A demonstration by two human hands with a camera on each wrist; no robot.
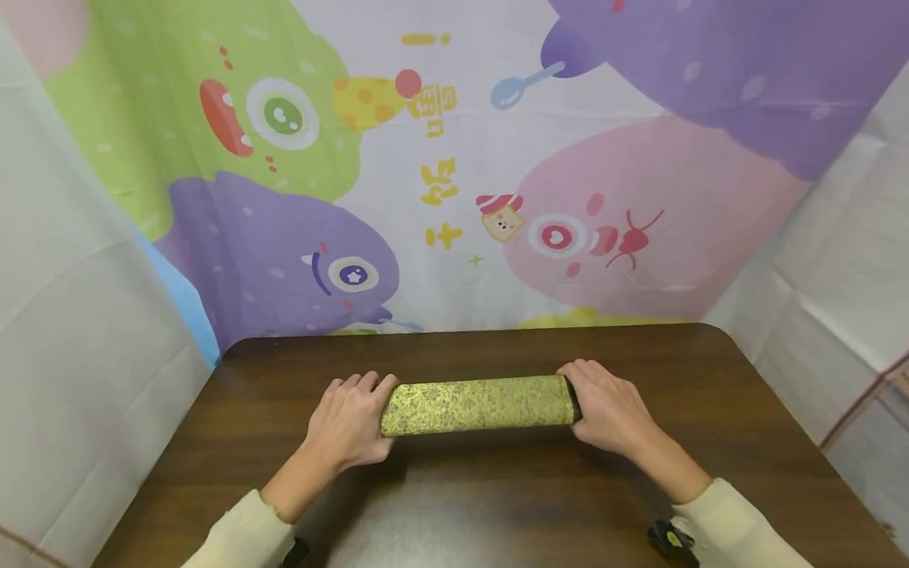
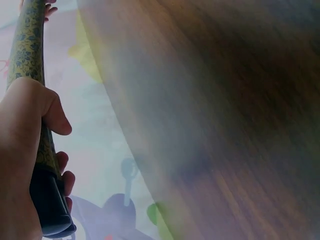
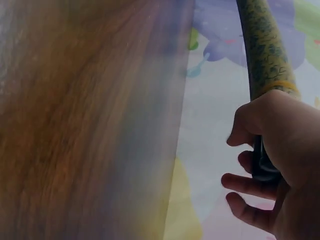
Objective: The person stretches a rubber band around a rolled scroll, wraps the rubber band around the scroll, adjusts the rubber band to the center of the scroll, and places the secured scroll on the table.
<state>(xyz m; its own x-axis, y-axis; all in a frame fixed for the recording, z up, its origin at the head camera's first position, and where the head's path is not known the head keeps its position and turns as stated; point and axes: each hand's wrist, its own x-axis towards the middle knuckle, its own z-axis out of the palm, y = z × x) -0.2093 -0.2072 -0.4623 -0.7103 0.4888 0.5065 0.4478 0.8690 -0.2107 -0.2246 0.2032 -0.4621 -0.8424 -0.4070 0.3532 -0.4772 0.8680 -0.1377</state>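
Between my two hands is a long bar-shaped thing [image 1: 483, 404] with a yellow-green floral covering and black ends; its kind cannot be told. It lies level across the head view, above the brown table, with a shadow beneath. My left hand [image 1: 353, 422] grips its left end, thumb on the near side and fingers over the far side. In the left wrist view the black end [image 2: 50, 200] sticks out below the palm. My right hand [image 1: 607, 406] holds the right end, where a black edge shows. The right wrist view shows that thumb and the fingers wrapped around it.
The dark wood-grain table [image 1: 483, 505] has rounded far corners. Behind it hangs a curtain [image 1: 454, 292] printed with cartoon monsters. White cloth [image 1: 85, 315] hangs at both sides. A small black device [image 1: 671, 540] sits at the right sleeve.
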